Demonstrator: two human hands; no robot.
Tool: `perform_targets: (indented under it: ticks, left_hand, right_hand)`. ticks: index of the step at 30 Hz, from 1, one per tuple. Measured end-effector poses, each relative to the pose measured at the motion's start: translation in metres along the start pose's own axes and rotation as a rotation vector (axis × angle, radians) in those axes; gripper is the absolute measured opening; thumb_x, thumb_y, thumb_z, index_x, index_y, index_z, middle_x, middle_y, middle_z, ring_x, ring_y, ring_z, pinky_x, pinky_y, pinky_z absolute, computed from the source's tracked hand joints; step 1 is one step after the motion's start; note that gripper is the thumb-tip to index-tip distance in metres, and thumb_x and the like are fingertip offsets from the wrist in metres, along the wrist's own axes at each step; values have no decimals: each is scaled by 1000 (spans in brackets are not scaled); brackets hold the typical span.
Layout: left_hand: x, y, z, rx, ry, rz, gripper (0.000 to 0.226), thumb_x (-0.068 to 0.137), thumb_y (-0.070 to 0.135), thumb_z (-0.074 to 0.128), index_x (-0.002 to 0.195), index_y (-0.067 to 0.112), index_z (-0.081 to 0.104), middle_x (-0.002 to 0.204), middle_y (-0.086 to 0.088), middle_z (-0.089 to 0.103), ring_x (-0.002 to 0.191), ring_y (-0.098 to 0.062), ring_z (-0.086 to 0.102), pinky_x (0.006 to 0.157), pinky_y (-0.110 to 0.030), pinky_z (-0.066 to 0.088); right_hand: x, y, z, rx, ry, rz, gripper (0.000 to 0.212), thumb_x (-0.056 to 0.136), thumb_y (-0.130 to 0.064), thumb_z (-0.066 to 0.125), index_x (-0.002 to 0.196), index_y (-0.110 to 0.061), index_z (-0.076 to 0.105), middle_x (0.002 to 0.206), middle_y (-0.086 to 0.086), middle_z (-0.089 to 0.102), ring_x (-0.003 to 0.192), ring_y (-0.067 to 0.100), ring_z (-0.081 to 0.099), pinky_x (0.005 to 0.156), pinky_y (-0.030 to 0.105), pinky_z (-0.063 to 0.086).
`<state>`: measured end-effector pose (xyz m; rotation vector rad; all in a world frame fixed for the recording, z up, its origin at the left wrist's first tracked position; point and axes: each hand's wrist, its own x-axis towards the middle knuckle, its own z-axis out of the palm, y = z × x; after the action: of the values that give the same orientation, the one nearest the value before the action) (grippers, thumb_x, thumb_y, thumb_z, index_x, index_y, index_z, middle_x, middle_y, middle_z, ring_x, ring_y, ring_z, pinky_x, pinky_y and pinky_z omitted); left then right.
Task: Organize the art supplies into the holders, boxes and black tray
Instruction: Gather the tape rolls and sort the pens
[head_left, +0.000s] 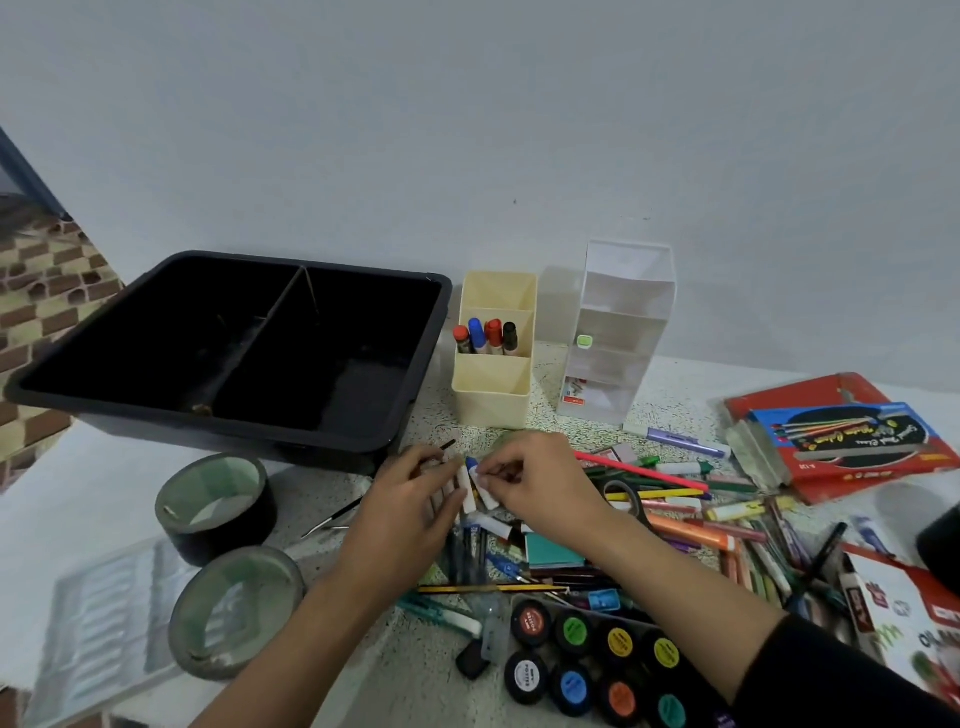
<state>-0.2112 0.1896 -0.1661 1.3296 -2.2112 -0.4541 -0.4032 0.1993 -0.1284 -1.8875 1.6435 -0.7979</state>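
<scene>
Our left hand (410, 499) and right hand (535, 483) meet over the clutter, fingers curled. The left holds a small bunch of white-barrelled markers (470, 491), and the right pinches one blue-capped barrel of that bunch between thumb and fingertips. A thin dark stick (448, 445) pokes out past the left fingers; whether we grip it too, we cannot tell.

We judge this to be gathering markers for a holder. To do it well we should square the barrels so the caps point one way. Smooth plastic slides, so the left hand must close firmly before we lift clear of the pile.

Nearest us sit round poster-paint pots (531, 622) with glossy black lids and coloured labels, and two broad tape rolls (228, 535), dull and dark outside. Beside the hands sprawls a pile of pens and crayons (691, 535), slim, waxy or shiny.

Farther back stands the cream holder (491, 410), matte plastic in stepped cells, with four capped markers (485, 335) upright in its middle cell. Just beside it rises a clear holder (613, 312), tall and tiered. Left of them is the black tray (208, 421), deep, smooth-walled and split by one divider.
</scene>
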Motion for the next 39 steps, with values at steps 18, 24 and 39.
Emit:
perform_targets:
  ticks: [18,24,39]
  left_hand:
    - [-2,-4,7,18,-24,22,64,89,62,49,128,16,69,130,4,64,115,-13,47,98,-31,47]
    - [0,-7,8,-16,-58,7,70,82,65,54,130,16,67,133,6,60,118,-9,42,101,-26,39]
    - [11,17,2,-77,1,112,38,88,44,69,114,17,75,105,7,65,98,-7,55,83,-17,46]
  right_hand:
    - [-1,-2,4,-41,-89,-5,19,82,-5,72,99,-11,80,80,4,72,71,11,65,68,22,53]
    - [3,-1,3,-57,-156,37,19,83,-12,79,102,-10,80,84,5,72,65,2,60,60,13,47]
    - [-22,10,-23,122,65,-18,19,87,-8,74,100,-21,79,86,-11,71,80,4,64,69,13,51]
